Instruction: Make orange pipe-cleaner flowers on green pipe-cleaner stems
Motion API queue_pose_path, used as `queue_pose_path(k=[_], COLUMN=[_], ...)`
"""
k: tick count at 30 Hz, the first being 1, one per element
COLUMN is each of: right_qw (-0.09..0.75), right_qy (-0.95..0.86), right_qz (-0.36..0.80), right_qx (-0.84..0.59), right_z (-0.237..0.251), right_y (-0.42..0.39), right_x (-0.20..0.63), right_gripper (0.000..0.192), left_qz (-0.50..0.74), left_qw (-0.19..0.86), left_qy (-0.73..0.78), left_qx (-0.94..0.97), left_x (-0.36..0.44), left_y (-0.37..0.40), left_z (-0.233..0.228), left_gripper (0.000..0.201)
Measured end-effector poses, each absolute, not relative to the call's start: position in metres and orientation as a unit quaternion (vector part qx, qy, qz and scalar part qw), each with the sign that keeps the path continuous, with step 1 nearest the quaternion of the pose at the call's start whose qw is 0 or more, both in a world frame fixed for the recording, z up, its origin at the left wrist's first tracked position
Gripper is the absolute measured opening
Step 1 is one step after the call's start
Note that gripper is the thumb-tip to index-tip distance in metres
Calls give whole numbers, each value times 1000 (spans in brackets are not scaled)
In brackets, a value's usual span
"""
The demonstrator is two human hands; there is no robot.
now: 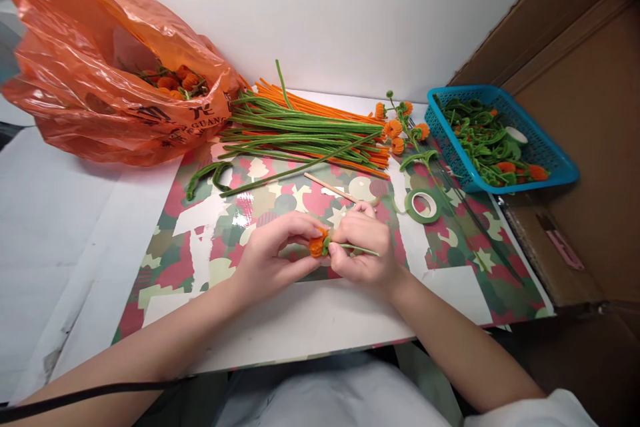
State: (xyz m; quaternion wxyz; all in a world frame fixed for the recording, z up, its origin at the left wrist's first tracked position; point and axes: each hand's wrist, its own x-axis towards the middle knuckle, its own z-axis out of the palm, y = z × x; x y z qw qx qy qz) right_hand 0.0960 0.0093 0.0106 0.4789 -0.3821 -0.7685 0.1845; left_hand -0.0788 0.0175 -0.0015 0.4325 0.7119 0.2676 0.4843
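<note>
Your two forearms enter from the bottom edge and meet over the patterned mat [210,240]. Your left hand [273,257] pinches a small orange pompom [317,245] between thumb and fingertips. Your right hand [365,247] is closed narrowly around the thin green stem [361,250] joined to that pompom; the stem's free end pokes out to the right of the fingers. Both items sit just above the mat, near its front centre.

Just beyond your right hand lie a wooden stick [330,187] and a roll of green tape [423,205], flat on the mat. Further back, a pile of green and orange pipe cleaners [310,130] lies across the mat, with a finished orange flower sprig [400,127] at its right end. An orange plastic bag [100,60] stands at the far left, open, with orange pieces inside. A blue basket [550,153] at the far right holds green curled pieces and some orange ones.
</note>
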Motion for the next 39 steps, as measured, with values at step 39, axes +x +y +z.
queue_pose_path(k=[39], right_qw=[343], right_qy=[-843], right_qz=[170], right_qx=[-377], right_z=[12], right_y=[15], right_x=[108], right_gripper=[10], left_qz=[133], left_qw=[746], left_qy=[376], left_qx=[534], left_x=[-83], left_y=[28], left_z=[25], left_gripper=[35])
